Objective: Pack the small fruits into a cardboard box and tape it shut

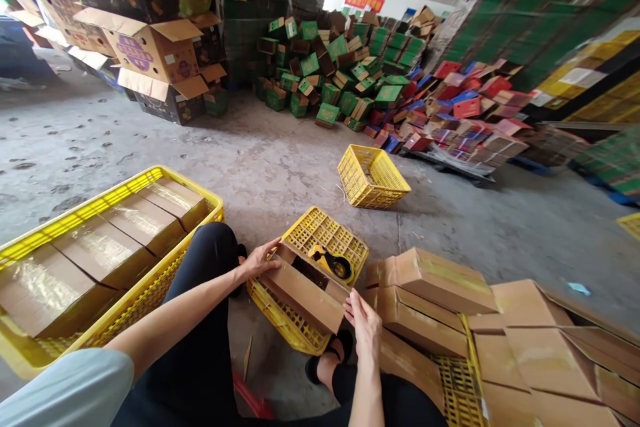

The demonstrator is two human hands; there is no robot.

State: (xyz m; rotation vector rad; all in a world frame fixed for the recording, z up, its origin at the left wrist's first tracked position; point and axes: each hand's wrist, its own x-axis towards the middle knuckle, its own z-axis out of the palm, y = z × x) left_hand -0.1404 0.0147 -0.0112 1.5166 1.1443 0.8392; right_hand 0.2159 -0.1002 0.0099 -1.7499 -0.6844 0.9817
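Observation:
A cardboard box (pixel 303 293) with its top flaps part open rests on an upturned yellow crate (pixel 327 230) between my knees. My left hand (pixel 261 260) grips the box's left end, the thumb on the near flap. At the right end, my right hand (pixel 363 320) pinches the edge with its fingertips. The inside of the box is dark and its contents I cannot make out. Just behind it, a yellow and black tape dispenser (pixel 331 261) lies on the crate.
To my left stands a long yellow crate (pixel 215 203) holding several taped boxes (pixel 107 250). Folded cardboard boxes (pixel 440 280) are stacked at my right. Ahead is another yellow crate (pixel 373 177); heaps of green cartons (pixel 327 113) and red cartons (pixel 465 107) lie farther off.

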